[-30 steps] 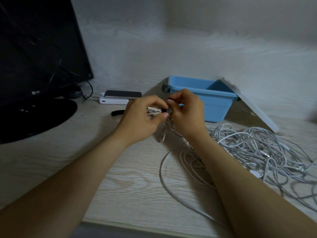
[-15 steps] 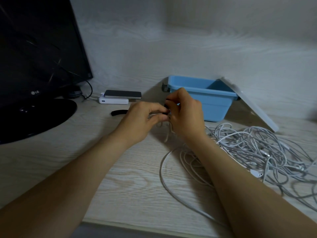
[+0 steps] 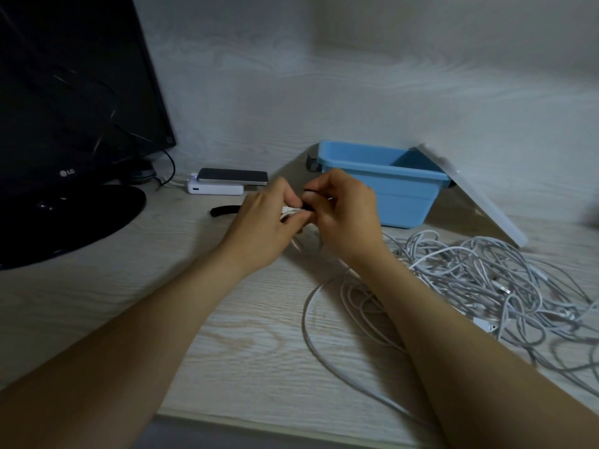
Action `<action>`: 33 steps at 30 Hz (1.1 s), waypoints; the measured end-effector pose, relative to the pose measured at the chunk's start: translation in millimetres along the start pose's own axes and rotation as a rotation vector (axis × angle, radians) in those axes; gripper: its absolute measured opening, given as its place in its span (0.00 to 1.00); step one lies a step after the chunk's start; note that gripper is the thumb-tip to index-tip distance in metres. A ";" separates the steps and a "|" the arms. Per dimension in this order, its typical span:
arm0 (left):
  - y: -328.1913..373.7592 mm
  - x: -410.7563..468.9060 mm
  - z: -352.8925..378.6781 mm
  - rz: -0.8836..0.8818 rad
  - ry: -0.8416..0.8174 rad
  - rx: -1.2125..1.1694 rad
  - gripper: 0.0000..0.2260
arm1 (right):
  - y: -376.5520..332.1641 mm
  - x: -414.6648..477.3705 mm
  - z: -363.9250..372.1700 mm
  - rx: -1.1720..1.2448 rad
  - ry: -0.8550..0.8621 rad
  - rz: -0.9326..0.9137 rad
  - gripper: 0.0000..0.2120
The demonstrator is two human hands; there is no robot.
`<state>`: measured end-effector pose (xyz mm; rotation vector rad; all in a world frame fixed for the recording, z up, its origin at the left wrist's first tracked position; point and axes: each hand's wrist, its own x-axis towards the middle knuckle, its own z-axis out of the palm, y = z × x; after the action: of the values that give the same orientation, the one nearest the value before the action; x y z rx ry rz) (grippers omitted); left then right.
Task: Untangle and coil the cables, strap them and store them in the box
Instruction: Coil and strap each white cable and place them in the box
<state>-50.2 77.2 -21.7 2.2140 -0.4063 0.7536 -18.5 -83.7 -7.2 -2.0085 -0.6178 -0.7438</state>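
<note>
Left of centre, a spare strap (image 3: 223, 210) lies on the counter (image 3: 162, 286). At centre the left hand (image 3: 262, 222) pinches a small white coil (image 3: 290, 212), more hidden than a second ago. The right hand (image 3: 343, 215) has closed in, pinching a black strap (image 3: 309, 207) round it, so strapping looks nearly done. The box (image 3: 389, 183) waits behind, with the tangled cables (image 3: 486, 280) at right.
</note>
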 end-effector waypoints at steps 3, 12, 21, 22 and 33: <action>-2.7 -0.5 -3.6 -0.064 -0.041 -0.060 0.12 | -1.5 -0.6 -1.2 -0.001 -0.047 -0.016 0.02; -0.5 6.2 -7.3 -0.167 0.006 -0.307 0.12 | -4.3 -2.5 -5.6 0.203 -0.121 0.032 0.03; -15.7 13.3 0.1 -0.291 0.180 -0.183 0.19 | -11.4 -6.0 -1.2 -0.154 -0.120 -0.300 0.07; -14.9 13.2 0.5 -0.309 0.197 -0.198 0.20 | -13.2 -5.6 -2.4 -0.178 -0.132 -0.338 0.07; -1.1 4.7 0.7 0.005 0.296 -0.003 0.16 | -5.6 0.0 1.0 -0.170 -0.412 -0.160 0.12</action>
<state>-45.7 77.2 -19.7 2.0571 -0.2648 1.0638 -21.9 -80.1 -4.4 -2.3120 -0.9911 -0.4866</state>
